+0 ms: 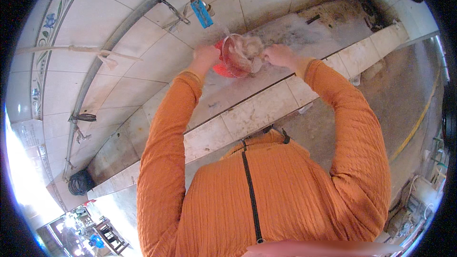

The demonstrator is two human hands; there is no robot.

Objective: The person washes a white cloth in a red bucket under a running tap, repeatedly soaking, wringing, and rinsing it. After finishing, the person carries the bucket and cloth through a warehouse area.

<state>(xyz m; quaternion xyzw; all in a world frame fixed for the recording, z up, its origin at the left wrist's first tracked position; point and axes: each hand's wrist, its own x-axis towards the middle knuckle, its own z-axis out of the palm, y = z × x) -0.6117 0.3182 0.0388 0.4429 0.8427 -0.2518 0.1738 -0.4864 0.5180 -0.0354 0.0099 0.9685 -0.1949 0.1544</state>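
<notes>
At the far side of the trough, my left hand [206,57] is closed on the left side of a red bowl [231,62]. The bowl is tilted over to the right. A pale, wet, lumpy mass [248,51] fills its mouth and bulges over the edge; its kind is too blurred to tell. On the right of that mass, my right hand [280,56] has its fingers curled in. Whether those fingers grip the mass or the bowl's rim cannot be made out. A tap with a blue piece [202,13] hangs just above, and water runs from it toward the bowl.
A tiled ledge [259,108] borders the trough on my side. Along the tiled wall at the left runs a grey pipe [113,43] with cloth strips tied to it. A dark coil [81,182] lies at the lower left, and a yellow hose [415,133] on the floor at the right.
</notes>
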